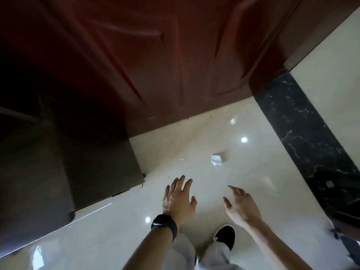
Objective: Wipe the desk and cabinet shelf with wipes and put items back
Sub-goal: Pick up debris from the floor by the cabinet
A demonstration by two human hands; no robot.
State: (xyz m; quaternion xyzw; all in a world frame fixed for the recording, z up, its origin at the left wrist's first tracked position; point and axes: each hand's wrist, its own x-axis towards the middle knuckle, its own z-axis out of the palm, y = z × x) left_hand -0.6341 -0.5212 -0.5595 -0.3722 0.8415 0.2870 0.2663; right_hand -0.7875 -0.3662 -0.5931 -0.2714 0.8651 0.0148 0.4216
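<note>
- Left hand (179, 195): fingers straight and spread, palm down, holding nothing. Black watch (164, 224) on the wrist.
- Right hand (241, 205): fingers loosely extended, holding nothing. The two hands hang apart, side by side, above the floor (194, 145).
- Crumpled white piece (216, 159): on the floor ahead of the hands, towards the foot of the red-brown door (155, 65). Probably a used wipe, but too blurred to be certain.
- Small white scrap (181, 159): on the floor, near the crumpled piece on its left.
- Dark cabinet (58, 162): at the floor's left edge; its inside is not shown.
- Black stone strip (303, 137): along the floor's right edge.
- Black shoe (225, 235): at the floor's near edge.
- Desk and shelf: not in view.
- Step in hand, as judged: a gap between wiping and putting back, with neither hand carrying anything.
- Next move, as judged: reach down to the crumpled piece. It looks light and thin, so a fingertip pinch should lift it.
</note>
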